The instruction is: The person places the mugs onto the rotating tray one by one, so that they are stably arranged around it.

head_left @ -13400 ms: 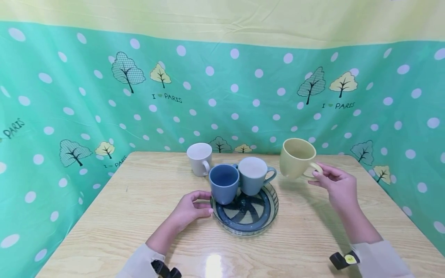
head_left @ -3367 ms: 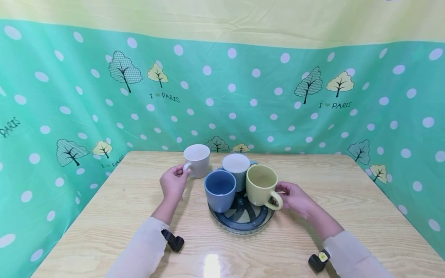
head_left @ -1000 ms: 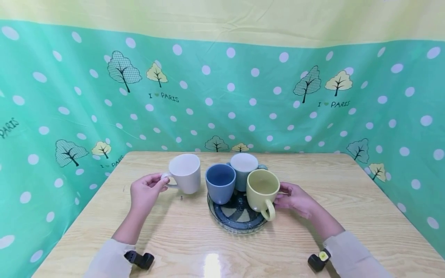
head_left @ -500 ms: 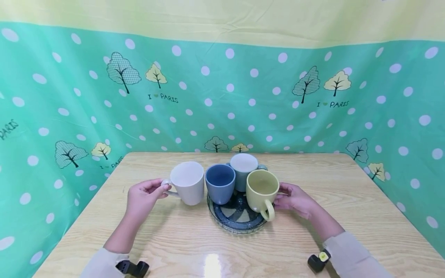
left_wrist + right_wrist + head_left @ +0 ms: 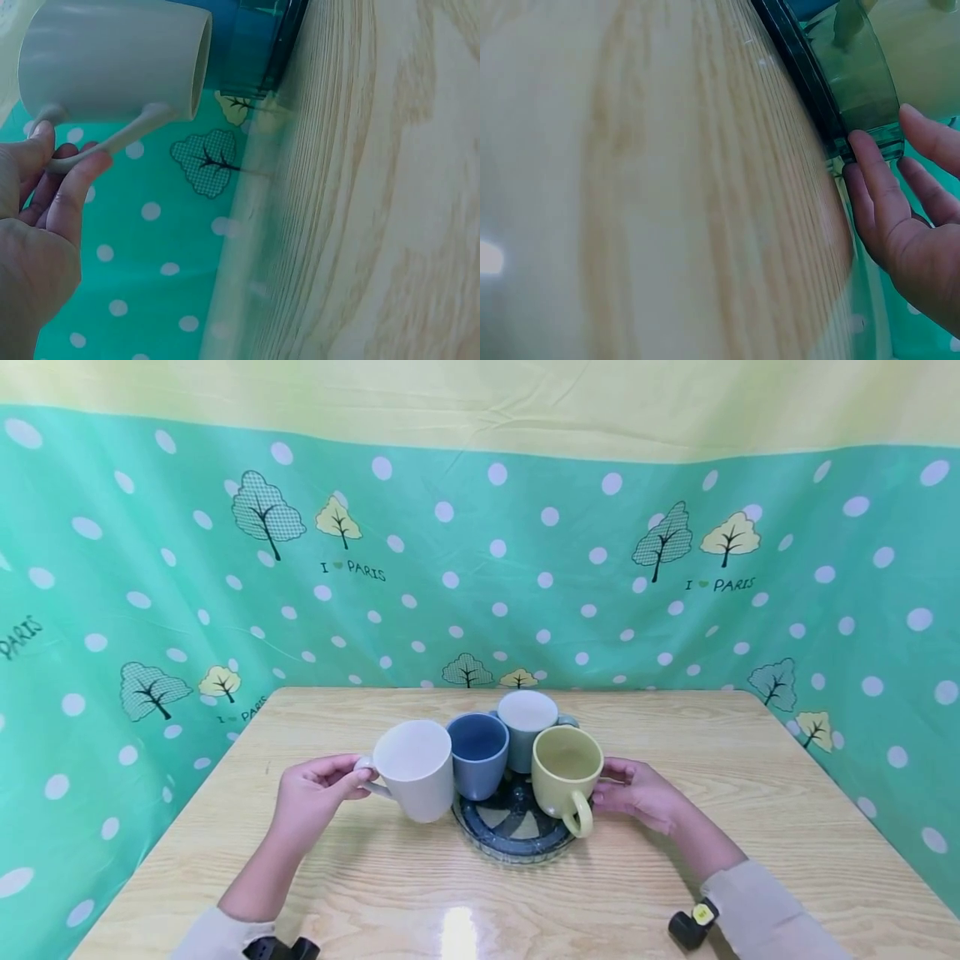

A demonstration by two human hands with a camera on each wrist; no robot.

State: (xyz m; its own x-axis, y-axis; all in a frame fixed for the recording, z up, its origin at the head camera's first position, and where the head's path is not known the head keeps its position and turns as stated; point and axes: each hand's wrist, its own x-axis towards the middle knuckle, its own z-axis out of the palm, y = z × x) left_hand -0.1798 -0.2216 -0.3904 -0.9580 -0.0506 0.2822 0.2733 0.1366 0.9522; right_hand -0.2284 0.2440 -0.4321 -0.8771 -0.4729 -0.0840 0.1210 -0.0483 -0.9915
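My left hand [image 5: 307,797] pinches the handle of a white mug [image 5: 420,781] between thumb and fingers. That mug is off the table, upright, at the left edge of a round glass tray [image 5: 517,852] with a dark spoked pattern. In the left wrist view the white mug [image 5: 112,60] hides part of the tray behind it. On the tray stand a blue mug [image 5: 480,768], a grey-blue mug with white inside [image 5: 521,739] and a yellow mug [image 5: 558,781], its handle toward me. My right hand [image 5: 637,793] touches the tray's right side with fairly straight fingers [image 5: 881,184].
The wooden table [image 5: 360,893] runs beneath everything, with a bright reflection near its front. A green dotted curtain [image 5: 450,568] hangs along the back and sides. Black cameras [image 5: 690,927] sit on both wrists.
Over ten seconds ago the yellow mug was in my right hand; it now stands on the tray. My left hand has lifted the white mug from the back and brought it forward, then rightward.
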